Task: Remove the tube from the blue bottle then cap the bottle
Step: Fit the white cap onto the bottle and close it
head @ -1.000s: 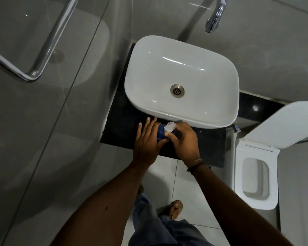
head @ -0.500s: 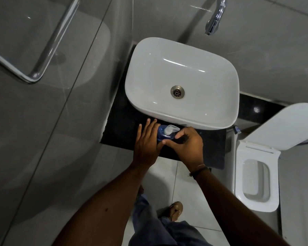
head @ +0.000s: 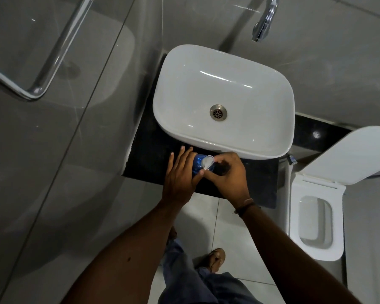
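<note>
2 hands meet over the black stone tabletop point(head: 257, 181) just before the white ceramic basin point(head: 223, 102). Left hand point(head: 180, 174) wraps the small blue plastic bottle point(head: 198, 163), fingers extended, steadying it upright. Right hand point(head: 226, 174) pinches the translucent white cap point(head: 207, 162) at the bottle's mouth, fingers curled. No tube shows. Bottle likely light and slippery; grip its body low. Both forearms reach forward, wrists bent inward. Beyond, a chrome tap point(head: 264, 18).

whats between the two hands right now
In the head view, the blue bottle with its pale cap sits between the left hand and right hand, on the black counter.
</note>
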`<state>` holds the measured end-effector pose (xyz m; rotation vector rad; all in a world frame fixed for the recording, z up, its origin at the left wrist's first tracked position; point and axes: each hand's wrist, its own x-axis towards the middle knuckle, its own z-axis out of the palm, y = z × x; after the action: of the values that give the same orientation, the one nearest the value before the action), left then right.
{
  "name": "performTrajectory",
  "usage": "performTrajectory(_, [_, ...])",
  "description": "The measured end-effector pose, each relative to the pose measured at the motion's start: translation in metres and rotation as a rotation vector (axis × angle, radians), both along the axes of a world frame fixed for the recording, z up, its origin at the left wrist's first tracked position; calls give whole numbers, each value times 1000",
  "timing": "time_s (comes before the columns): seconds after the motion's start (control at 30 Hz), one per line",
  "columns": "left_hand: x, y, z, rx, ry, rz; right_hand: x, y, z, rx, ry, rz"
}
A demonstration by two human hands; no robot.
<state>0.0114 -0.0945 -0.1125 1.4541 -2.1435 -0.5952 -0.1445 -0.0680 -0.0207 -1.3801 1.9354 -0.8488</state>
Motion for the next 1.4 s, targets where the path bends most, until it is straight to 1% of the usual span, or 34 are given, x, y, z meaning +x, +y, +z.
performTrajectory(0.03, [0, 0, 0, 3, 1, 8, -3, -1, -1, -20, -1, -52])
performTrajectory(0.07, [-1, 0, 1, 7, 4, 13, -5, -2, -2, -25, -8, -62])
performTrajectory(0.17, [-2, -1, 2, 5, 16, 15, -8, -6, 1, 47, -33, 126])
performTrajectory(0.23, [-1, 0, 1, -19, 13, 17, -7, -9, 1, 86, -25, 173])
performTrajectory(0.3, [-1, 0, -1, -36, 3, 24, -4, -9, 0, 63, -13, 118])
performTrajectory(0.47, [-3, 1, -1, -2, -15, 31, 19, -4, 0, 41, 5, -135])
performTrajectory(0.57, [-1, 1, 3, 5, -31, 12, 25, -4, 1, 106, -9, -196])
performTrajectory(0.7, [0, 1, 10, 36, -46, 4, 23, -12, 11, 258, 11, -284])
performTrajectory(0.87, [-1, 3, 17, 62, -86, -17, 39, -24, 25, 336, 32, -401])
performTrajectory(0.97, [0, 3, 19, 82, -108, -23, 42, -23, 28, 354, -3, -384])
performTrajectory(1.07, [0, 3, 22, 90, -94, -24, 35, -14, 33, 359, -24, -239])
performTrajectory(1.13, [0, 3, 23, 90, -80, -13, 31, -8, 38, 338, 45, -197])
performTrajectory(1.2, [-1, 3, 23, 88, -76, -1, 32, -5, 45, 295, 171, -243])
performTrajectory(1.27, [-1, 4, 22, 88, -92, -4, 36, -5, 51, 279, 246, -258])
performTrajectory(1.4, [-1, 4, 18, 72, -66, -2, 42, -10, 57, 291, 265, -255])
